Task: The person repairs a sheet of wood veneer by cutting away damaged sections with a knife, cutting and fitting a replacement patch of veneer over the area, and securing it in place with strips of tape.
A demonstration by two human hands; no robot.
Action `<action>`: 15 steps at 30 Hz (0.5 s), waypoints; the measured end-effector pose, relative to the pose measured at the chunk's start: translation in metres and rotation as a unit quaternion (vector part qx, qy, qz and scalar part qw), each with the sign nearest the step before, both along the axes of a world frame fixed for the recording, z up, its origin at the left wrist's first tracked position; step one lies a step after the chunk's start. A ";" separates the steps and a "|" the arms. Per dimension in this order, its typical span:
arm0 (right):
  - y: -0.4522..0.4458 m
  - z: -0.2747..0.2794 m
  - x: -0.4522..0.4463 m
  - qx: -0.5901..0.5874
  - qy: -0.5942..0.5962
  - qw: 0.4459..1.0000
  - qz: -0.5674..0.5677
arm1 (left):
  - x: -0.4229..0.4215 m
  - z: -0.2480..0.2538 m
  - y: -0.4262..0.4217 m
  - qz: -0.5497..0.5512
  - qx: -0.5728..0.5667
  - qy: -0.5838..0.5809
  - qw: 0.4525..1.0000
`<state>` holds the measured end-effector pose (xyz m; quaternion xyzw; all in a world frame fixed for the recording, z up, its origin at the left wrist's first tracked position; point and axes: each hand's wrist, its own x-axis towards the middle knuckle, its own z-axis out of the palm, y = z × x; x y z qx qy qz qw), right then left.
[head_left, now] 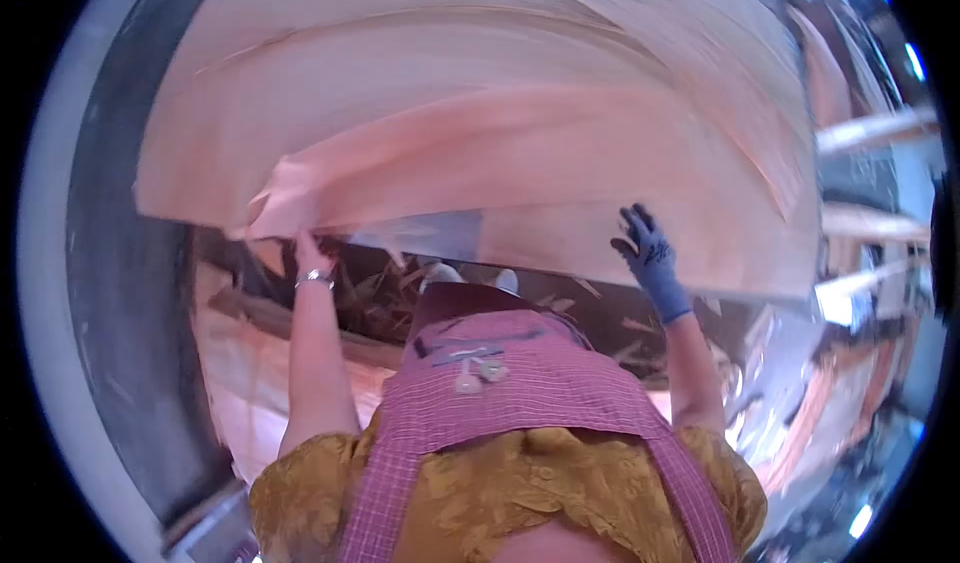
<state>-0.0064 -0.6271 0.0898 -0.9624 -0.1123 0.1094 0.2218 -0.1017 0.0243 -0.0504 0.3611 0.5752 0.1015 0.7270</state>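
Note:
A thin pinkish sheet of wood veneer point(480, 148) lies over a broad stack of paler veneer sheets point(400, 58), its left end bent up and crumpled. My bare left hand point(314, 255), with a bracelet at the wrist, is closed on that sheet's near left corner; its fingertips are blurred and partly hidden. My right hand point(650, 258) wears a blue-grey glove with dark fingertips. Its fingers are spread at the near right part of the stack, apart from the lifted sheet; whether they press on the wood I cannot tell.
Broken veneer scraps point(375, 298) litter the floor between my body and the stack, around my shoes point(442, 275). More veneer pieces point(835, 403) lie at the right. A grey wall-like strip point(110, 233) runs along the left. Pale beams point(875, 131) stick out at the right.

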 end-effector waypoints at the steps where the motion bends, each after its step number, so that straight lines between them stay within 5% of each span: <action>1: 0.012 -0.009 0.028 -0.063 -0.031 0.997 0.026 | 0.002 0.004 0.003 -0.007 -0.046 -0.017 0.999; 4: 0.017 -0.045 0.080 -0.147 -0.117 0.975 0.116 | 0.016 0.037 0.003 0.090 -0.014 -0.025 0.996; 9: 0.024 -0.041 0.084 -0.176 -0.084 0.968 0.157 | 0.021 -0.007 0.064 0.132 0.141 -0.142 0.971; 12: 0.025 -0.034 0.079 -0.134 -0.148 0.962 0.188 | 0.017 -0.041 0.125 0.096 0.276 -0.076 0.953; 15: 0.032 -0.014 0.085 -0.057 -0.195 0.969 0.138 | 0.030 0.044 0.104 0.034 0.308 0.045 0.950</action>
